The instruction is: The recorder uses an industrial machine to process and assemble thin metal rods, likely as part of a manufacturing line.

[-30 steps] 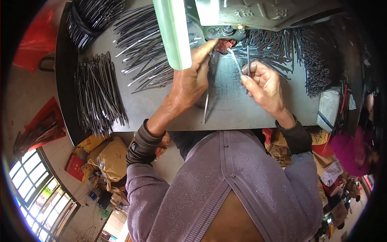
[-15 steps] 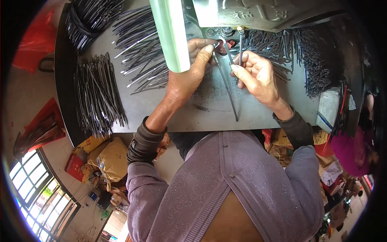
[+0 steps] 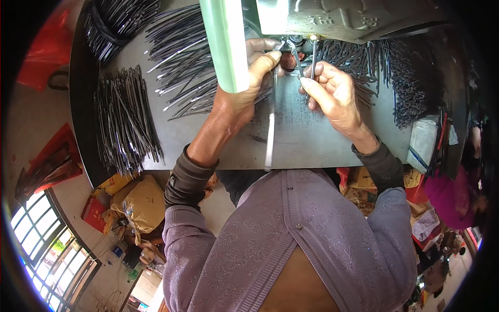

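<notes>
- Now my L hand (image 3: 253, 75) pinches a long strip (image 3: 271, 119) btwn thumb & forefinger, right by its top end; other fingers curl behind, partly hidden.
- Long axis of that strip runs almost straight twd me, from the pinch down past the bare table (image 3: 332, 151) to abt its near edge; can't tell if the low end rests on anything.
- My R hand (image 3: 335, 94) is closed too, thumb & forefinger on a bent-tipped strip (image 3: 297, 60), which leans up & L, its tip v. close to the top of the L one; can't tell if they touch.
- Same hand also has a dark rod (image 3: 314, 54), near upright, R of the bent-tipped strip, top end just under the metal housing (image 3: 343, 23).
- Reddish lump (image 3: 288, 62) sits btwn my hands, just R of the L thumb, so L is nearer; R is a bit farther off.
- Loose piles either side: L pile (image 3: 189, 62) past the lamp cover (image 3: 223, 47), R pile (image 3: 358, 57) beyond my R fingers.
</notes>
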The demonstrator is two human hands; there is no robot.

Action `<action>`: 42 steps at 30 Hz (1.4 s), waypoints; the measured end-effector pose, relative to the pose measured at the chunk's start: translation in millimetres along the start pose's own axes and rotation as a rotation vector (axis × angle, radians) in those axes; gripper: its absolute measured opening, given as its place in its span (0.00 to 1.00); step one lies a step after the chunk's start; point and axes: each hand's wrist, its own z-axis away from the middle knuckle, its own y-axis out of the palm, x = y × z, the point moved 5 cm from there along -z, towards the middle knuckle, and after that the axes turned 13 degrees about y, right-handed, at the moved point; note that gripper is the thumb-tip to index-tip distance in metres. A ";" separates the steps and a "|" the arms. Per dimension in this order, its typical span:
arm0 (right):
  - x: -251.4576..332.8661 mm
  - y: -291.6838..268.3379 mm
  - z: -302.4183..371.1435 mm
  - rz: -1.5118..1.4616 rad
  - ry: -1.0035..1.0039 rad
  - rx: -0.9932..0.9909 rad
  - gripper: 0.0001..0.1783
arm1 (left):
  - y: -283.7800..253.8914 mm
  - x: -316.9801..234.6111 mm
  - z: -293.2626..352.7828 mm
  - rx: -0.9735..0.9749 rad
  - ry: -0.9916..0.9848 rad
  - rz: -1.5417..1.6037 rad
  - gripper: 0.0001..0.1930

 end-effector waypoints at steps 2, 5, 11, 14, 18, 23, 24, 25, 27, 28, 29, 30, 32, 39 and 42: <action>1.2 -1.4 -1.1 0.004 0.001 -0.004 0.06 | 0.8 0.9 -1.5 0.038 0.013 -0.017 0.08; 1.2 -3.1 -2.5 0.022 -0.011 -0.007 0.07 | 2.3 4.0 0.1 0.110 -0.084 0.014 0.10; 4.7 -2.2 -3.0 0.049 -0.028 -0.011 0.07 | 3.2 4.4 2.1 0.189 -0.163 0.025 0.11; 6.1 -3.2 -3.4 0.067 -0.040 -0.016 0.07 | 5.4 1.4 1.6 0.178 -0.170 -0.016 0.11; 6.5 -4.5 -4.8 0.113 -0.062 -0.017 0.07 | 3.9 4.8 0.6 0.202 -0.179 -0.051 0.12; 2.9 -3.9 -5.1 0.104 -0.049 0.002 0.07 | 3.7 3.0 -0.7 0.213 -0.205 -0.045 0.12; 2.7 -3.7 -4.7 0.098 -0.039 0.008 0.07 | 3.3 3.1 -0.9 0.215 -0.207 -0.039 0.12; 3.6 -3.1 -4.0 0.084 -0.032 0.029 0.07 | 3.1 3.2 -1.3 0.222 -0.209 -0.027 0.12; 5.8 -1.7 -2.7 0.056 -0.017 0.076 0.07 | 1.9 3.6 -1.7 0.235 -0.212 -0.005 0.12; 5.0 -1.2 -3.4 0.037 -0.013 0.090 0.06 | 0.6 4.5 -1.6 0.217 -0.211 0.016 0.12; 3.4 -1.1 -4.4 0.018 -0.010 0.101 0.06 | -0.4 6.1 -1.6 0.202 -0.211 0.038 0.12; 2.3 -0.8 -5.0 -0.001 -0.006 0.112 0.05 | -1.0 6.9 -1.7 0.187 -0.211 0.061 0.12; 2.1 0.4 -5.5 -0.059 0.006 0.123 0.05 | -2.4 6.8 -1.5 0.125 -0.191 0.053 0.12; 1.9 -5.7 -8.7 -0.100 -0.013 0.058 0.05 | 10.3 -3.3 -6.5 0.028 0.002 -0.123 0.09; 8.0 -9.9 -10.9 -0.138 -0.042 0.043 0.04 | 19.2 -8.1 -12.2 0.000 0.158 -0.175 0.07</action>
